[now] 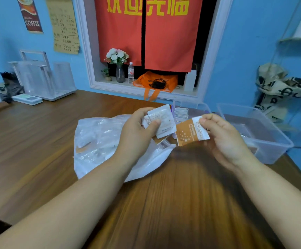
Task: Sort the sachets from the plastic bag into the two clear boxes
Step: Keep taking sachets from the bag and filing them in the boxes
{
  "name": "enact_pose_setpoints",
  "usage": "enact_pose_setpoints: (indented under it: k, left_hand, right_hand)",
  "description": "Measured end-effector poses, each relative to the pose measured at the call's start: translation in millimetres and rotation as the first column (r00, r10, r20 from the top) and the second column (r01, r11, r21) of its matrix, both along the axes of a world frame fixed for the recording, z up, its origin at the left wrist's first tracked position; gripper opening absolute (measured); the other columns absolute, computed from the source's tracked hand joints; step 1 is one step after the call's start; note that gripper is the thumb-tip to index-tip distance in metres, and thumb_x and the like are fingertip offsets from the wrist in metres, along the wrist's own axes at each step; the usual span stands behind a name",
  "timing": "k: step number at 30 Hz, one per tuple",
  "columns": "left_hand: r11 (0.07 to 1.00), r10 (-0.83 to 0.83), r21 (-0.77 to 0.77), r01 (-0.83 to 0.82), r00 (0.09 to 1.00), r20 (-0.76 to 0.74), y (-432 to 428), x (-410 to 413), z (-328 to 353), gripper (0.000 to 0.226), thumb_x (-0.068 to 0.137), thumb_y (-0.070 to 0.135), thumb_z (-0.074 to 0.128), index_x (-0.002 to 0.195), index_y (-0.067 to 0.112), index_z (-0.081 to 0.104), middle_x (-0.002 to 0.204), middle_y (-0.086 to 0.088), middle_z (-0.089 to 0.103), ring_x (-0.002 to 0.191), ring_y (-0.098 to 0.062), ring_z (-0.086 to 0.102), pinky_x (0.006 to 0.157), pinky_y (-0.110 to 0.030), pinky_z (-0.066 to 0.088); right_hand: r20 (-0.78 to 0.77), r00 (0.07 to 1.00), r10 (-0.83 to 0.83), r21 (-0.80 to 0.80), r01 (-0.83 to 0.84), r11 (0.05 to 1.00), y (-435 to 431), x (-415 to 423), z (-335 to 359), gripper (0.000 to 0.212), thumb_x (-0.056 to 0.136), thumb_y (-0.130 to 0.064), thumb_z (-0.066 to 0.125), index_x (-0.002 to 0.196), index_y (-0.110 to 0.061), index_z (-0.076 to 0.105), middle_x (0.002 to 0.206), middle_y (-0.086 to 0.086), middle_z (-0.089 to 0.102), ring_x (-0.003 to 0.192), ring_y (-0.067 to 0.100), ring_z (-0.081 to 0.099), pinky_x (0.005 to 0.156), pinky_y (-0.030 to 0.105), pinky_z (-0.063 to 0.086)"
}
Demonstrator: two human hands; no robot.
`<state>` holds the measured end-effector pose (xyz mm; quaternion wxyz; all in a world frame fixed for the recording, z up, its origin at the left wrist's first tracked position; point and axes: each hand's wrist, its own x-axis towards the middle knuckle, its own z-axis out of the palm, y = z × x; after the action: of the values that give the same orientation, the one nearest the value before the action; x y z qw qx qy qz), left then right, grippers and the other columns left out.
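My left hand (137,133) grips a small stack of sachets (164,121) above the plastic bag, white ones on top and a brown corner showing underneath. My right hand (225,139) pinches one brown and white sachet (189,133) by its white end, just right of the stack. The clear plastic bag (99,141) lies on the wooden table beneath my left hand, with more sachets inside. Two clear boxes stand to the right: the nearer one (265,139) by the table edge, and the farther one (198,108) behind my hands, holding white sachets (181,114).
The wooden table (173,194) stretches wide toward me and to the left. A clear stand (43,78) and a small scale (27,99) sit at the far left. A window ledge with flowers (117,58), a bottle (130,72) and an orange bag (157,81) is behind.
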<state>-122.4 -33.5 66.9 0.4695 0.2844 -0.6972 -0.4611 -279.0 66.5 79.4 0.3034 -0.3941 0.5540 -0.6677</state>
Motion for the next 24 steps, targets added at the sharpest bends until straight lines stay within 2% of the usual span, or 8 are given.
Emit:
enact_pose_setpoints:
  k: [3, 6, 9, 13, 16, 19, 21, 24]
  left_hand:
    - [0.993, -0.082, 0.092, 0.079, 0.996, 0.03, 8.4, -26.2, -5.6, 0.018, 0.091, 0.013, 0.058, 0.105, 0.025, 0.058, 0.101, 0.008, 0.065, 0.087, -0.002, 0.065, 0.071, -0.03, 0.059]
    - [0.969, -0.188, 0.171, 0.175, 0.981, 0.058, 26.7, -60.4, -12.4, 0.02, 0.09, 0.015, 0.06, 0.109, 0.022, 0.06, 0.107, 0.001, 0.067, 0.095, -0.012, 0.066, 0.082, -0.036, 0.057]
    - [0.918, -0.289, 0.299, 0.262, 0.956, 0.051, 50.6, -86.7, -22.7, 0.014, 0.091, 0.016, 0.057, 0.102, 0.024, 0.06, 0.105, -0.002, 0.069, 0.095, -0.017, 0.066, 0.088, -0.041, 0.054]
    - [0.758, -0.349, 0.574, 0.309, 0.936, -0.043, 69.9, -99.1, -33.7, 0.017, 0.098, 0.014, 0.044, 0.092, 0.026, 0.054, 0.108, -0.008, 0.066, 0.098, -0.021, 0.066, 0.087, -0.042, 0.055]
    - [0.659, -0.336, 0.675, 0.333, 0.933, -0.132, 75.1, -104.2, -39.2, 0.02, 0.1, 0.013, 0.037, 0.094, 0.021, 0.054, 0.11, -0.012, 0.065, 0.103, -0.025, 0.064, 0.087, -0.041, 0.054]
    - [0.624, -0.344, 0.676, 0.392, 0.915, -0.212, 80.3, -105.9, -42.0, 0.015, 0.099, 0.019, 0.042, 0.108, 0.015, 0.054, 0.112, -0.014, 0.065, 0.103, -0.025, 0.064, 0.087, -0.039, 0.054]
    - [0.664, -0.415, 0.597, 0.45, 0.886, -0.206, 80.3, -103.0, -45.0, 0.023, 0.093, 0.017, 0.056, 0.115, 0.015, 0.051, 0.111, -0.01, 0.065, 0.098, -0.017, 0.066, 0.082, -0.029, 0.056]
    - [0.813, -0.48, 0.381, 0.44, 0.877, 0.01, 72.5, -96.8, -48.5, 0.042, 0.08, 0.01, 0.072, 0.114, 0.024, 0.052, 0.101, 0.008, 0.065, 0.083, 0.005, 0.063, 0.068, -0.009, 0.05]
  right_hand:
    - [0.022, 0.996, -0.086, -0.003, 0.086, 0.996, 25.8, -16.8, 2.8, 0.022, 0.098, -0.012, 0.043, 0.079, -0.015, 0.055, 0.06, -0.003, 0.063, 0.05, 0.007, 0.054, 0.043, 0.019, 0.041]
    - [0.031, 0.985, -0.168, 0.018, 0.168, 0.986, 50.7, -32.6, -1.4, 0.019, 0.098, -0.014, 0.043, 0.083, -0.013, 0.055, 0.062, 0.002, 0.062, 0.048, 0.013, 0.05, 0.042, 0.022, 0.038]
    - [-0.033, 0.957, -0.288, 0.132, 0.29, 0.948, 64.7, -43.5, -21.7, 0.018, 0.097, -0.014, 0.047, 0.083, -0.014, 0.058, 0.064, 0.002, 0.064, 0.053, 0.014, 0.053, 0.042, 0.022, 0.04]
    - [-0.004, 0.919, -0.393, 0.26, 0.381, 0.888, 68.5, -51.1, -51.9, 0.017, 0.096, -0.017, 0.048, 0.084, -0.014, 0.06, 0.061, 0.002, 0.061, 0.052, 0.015, 0.043, 0.045, 0.026, 0.033]
    - [-0.004, 0.919, -0.395, 0.283, 0.379, 0.881, 63.0, -49.0, -60.6, 0.016, 0.097, -0.017, 0.044, 0.087, -0.012, 0.056, 0.065, 0.006, 0.055, 0.047, 0.014, 0.04, 0.044, 0.027, 0.031]
    - [-0.055, 0.927, -0.37, 0.285, 0.37, 0.884, 56.3, -42.4, -64.9, 0.015, 0.1, -0.02, 0.041, 0.09, -0.013, 0.051, 0.065, 0.004, 0.05, 0.044, 0.01, 0.04, 0.039, 0.022, 0.031]
    - [-0.099, 0.924, -0.368, 0.244, 0.381, 0.892, 55.1, -40.4, -66.2, 0.014, 0.1, -0.019, 0.042, 0.088, -0.015, 0.048, 0.06, 0.0, 0.049, 0.041, 0.004, 0.041, 0.04, 0.02, 0.032]
    - [-0.321, 0.877, -0.357, 0.165, 0.423, 0.891, 58.6, -41.2, -63.3, 0.015, 0.099, -0.019, 0.044, 0.085, -0.022, 0.047, 0.064, -0.006, 0.054, 0.047, -0.001, 0.049, 0.049, 0.018, 0.037]
